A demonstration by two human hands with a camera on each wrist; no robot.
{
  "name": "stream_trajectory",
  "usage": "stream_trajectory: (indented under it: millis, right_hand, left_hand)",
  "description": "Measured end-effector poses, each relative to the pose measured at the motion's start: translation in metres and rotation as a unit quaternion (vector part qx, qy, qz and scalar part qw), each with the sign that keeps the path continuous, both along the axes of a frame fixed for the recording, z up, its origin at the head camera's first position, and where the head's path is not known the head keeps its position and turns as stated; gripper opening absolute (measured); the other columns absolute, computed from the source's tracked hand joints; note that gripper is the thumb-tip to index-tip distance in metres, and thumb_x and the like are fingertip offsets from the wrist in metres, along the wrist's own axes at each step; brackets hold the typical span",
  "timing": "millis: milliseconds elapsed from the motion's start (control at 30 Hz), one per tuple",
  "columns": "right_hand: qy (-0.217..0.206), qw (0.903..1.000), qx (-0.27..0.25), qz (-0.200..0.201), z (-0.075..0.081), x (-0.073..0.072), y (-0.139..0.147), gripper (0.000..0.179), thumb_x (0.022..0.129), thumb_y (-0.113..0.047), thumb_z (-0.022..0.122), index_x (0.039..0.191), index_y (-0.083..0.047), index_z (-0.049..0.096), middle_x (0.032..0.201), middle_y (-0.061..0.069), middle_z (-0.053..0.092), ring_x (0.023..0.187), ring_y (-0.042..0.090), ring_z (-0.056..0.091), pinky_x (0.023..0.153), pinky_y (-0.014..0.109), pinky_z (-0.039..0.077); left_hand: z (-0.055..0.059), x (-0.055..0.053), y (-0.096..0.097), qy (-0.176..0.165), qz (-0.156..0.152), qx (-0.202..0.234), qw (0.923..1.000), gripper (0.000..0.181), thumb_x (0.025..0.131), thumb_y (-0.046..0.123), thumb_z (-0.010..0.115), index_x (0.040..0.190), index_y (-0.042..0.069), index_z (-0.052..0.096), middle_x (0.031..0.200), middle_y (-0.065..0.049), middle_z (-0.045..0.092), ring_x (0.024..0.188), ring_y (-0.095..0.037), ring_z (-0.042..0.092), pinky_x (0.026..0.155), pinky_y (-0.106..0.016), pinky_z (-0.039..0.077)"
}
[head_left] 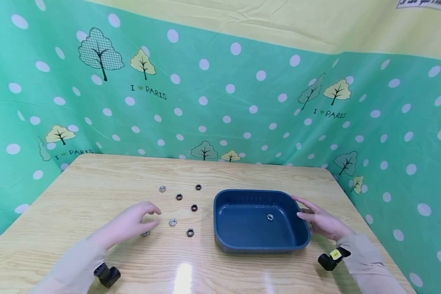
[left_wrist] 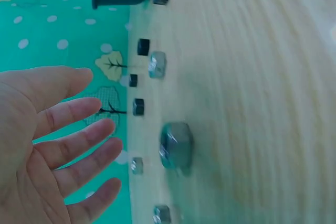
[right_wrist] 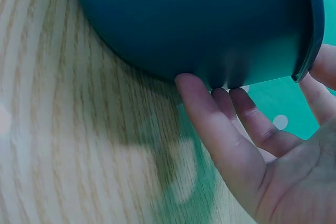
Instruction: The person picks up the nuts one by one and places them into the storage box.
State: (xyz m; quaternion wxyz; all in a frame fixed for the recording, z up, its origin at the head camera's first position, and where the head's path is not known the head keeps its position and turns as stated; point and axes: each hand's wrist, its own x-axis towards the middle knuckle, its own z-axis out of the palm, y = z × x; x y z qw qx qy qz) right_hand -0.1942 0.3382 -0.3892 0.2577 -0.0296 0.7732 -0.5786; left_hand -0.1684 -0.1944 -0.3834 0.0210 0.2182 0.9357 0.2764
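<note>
My left hand (head_left: pixel 134 224) hovers over the left of the table, fingers spread and loosely bent, holding nothing. Below it, a silver hex nut (head_left: pixel 145 233) is partly hidden by the hand. Close by lie another silver nut (head_left: pixel 172 222) and a dark nut (head_left: pixel 190 232). In the left wrist view, a large-looking silver nut (left_wrist: pixel 176 145) sits apart from the fingers (left_wrist: pixel 86 150). At the right end of a dark blue plastic basin (head_left: pixel 257 248), my right hand (head_left: pixel 325 222) holds the rim, with some fingertips against the outer wall (right_wrist: pixel 210 30). Inside the basin lies one silver nut (head_left: pixel 270 217).
Farther back on the wooden table (head_left: pixel 106 175) are a silver nut (head_left: pixel 162 189) and dark nuts (head_left: pixel 179 197), all left of the basin. A green dotted cloth (head_left: pixel 213 110) hangs behind and beside the table. Each wrist carries a small black camera (head_left: pixel 108 275).
</note>
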Motion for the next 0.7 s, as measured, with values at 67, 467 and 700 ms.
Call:
stream_trajectory:
  millis: [67,467,700]
  right_hand:
    - [0.001,1.0,-0.002,0.001,0.0,0.0,0.001,0.067,0.099,-0.026,0.049,0.153,-0.023,0.009,0.15,0.035,0.01,0.117,0.028,0.05,0.085,0.047,0.052]
    - [0.003,1.0,0.002,0.003,0.001,0.0,-0.001,0.067,0.099,-0.026,0.048,0.153,-0.021,0.008,0.15,0.035,0.009,0.119,0.031,0.048,0.085,0.046,0.052]
    - [0.003,1.0,0.0,0.003,0.002,0.001,-0.001,0.068,0.099,-0.026,0.048,0.153,-0.02,0.007,0.15,0.035,0.008,0.119,0.031,0.049,0.085,0.047,0.052]
  left_hand:
    - [-0.002,0.002,-0.004,-0.002,0.001,-0.001,1.0,0.024,0.085,0.019,0.068,0.105,0.006,0.065,0.105,-0.007,0.065,0.098,-0.028,0.062,0.085,-0.047,0.05]
    - [-0.013,0.008,-0.014,-0.036,-0.001,-0.017,0.9992,0.024,0.083,0.023,0.07,0.102,0.009,0.067,0.102,-0.001,0.066,0.096,-0.022,0.063,0.086,-0.043,0.051]
    - [-0.018,0.009,-0.018,-0.04,-0.005,-0.027,0.9988,0.022,0.083,0.022,0.07,0.101,0.01,0.067,0.097,0.003,0.065,0.092,-0.018,0.063,0.082,-0.038,0.052]
